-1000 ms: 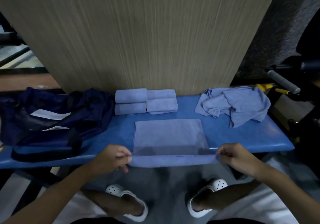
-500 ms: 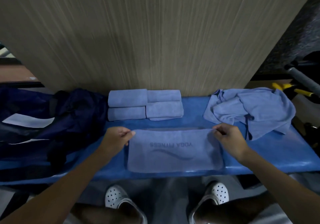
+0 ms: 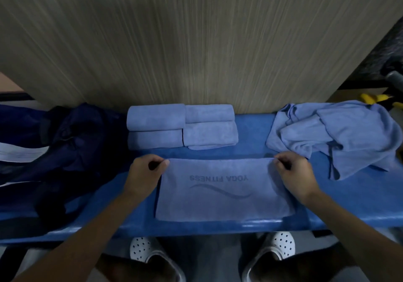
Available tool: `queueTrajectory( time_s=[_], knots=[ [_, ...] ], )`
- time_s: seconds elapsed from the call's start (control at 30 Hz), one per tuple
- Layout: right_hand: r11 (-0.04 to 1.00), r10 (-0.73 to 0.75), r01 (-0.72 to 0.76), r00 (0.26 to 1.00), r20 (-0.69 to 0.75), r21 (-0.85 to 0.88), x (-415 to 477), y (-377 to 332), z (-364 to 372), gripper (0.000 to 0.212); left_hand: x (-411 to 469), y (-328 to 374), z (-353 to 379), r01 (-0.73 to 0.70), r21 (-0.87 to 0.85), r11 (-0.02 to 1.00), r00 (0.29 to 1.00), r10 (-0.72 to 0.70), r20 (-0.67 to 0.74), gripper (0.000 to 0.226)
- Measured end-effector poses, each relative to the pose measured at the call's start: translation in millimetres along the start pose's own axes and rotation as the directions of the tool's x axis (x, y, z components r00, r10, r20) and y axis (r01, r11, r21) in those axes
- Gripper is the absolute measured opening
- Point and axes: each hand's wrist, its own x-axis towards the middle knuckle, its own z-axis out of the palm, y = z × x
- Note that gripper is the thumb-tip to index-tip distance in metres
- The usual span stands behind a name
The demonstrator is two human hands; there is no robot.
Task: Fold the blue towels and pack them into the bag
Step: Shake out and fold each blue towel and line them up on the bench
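A blue towel [image 3: 222, 190] printed "YOGA FITNESS" lies folded in half on the blue bench [image 3: 250, 151] in front of me. My left hand [image 3: 145, 176] pinches its far left corner and my right hand [image 3: 293, 174] pinches its far right corner. Several folded blue towels [image 3: 181, 126] are stacked in two piles at the back of the bench against the wall. A heap of unfolded blue towels [image 3: 335, 135] lies at the right. The dark navy bag [image 3: 72, 151] slumps open at the left end of the bench.
A beige panel wall [image 3: 196, 42] rises right behind the bench. Yellow-handled objects [image 3: 375, 98] and dark equipment sit past the bench's right end. My white perforated shoes [image 3: 277, 247] show below the bench's front edge.
Both hands lifted the towel's near edge from the front of the bench and carried it over to the far edge, folding the towel in half; the printed side now faces up.
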Motion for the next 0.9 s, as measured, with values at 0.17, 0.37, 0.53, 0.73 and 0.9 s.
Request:
queueTrajectory(
  time_s=[0.17,0.37,0.53,0.73,0.9],
  knots=[
    [1.000,-0.028,0.027,0.999,-0.028,-0.010,4,-6,2,0.012,2,-5,2,-0.008,-0.002,1.000,0.999,0.008,-0.033,0.024],
    [0.995,-0.076,0.072,0.996,-0.055,-0.068,4,-3,2,0.010,3,-5,6,-0.037,0.033,0.999,0.997,0.039,-0.063,0.019],
    [0.990,-0.072,0.064,0.995,-0.063,-0.123,8,2,6,0.012,5,-3,8,-0.027,0.007,1.000,0.996,0.028,-0.085,0.014],
    [0.986,-0.050,0.038,0.997,-0.067,-0.161,7,2,8,0.012,-8,-4,8,-0.045,0.007,0.999,0.991,0.045,-0.128,0.014],
    [0.993,-0.026,0.017,0.996,-0.082,-0.117,2,-3,8,0.010,-34,15,24,-0.556,0.361,0.749,0.831,0.509,0.223,0.035]
  ],
)
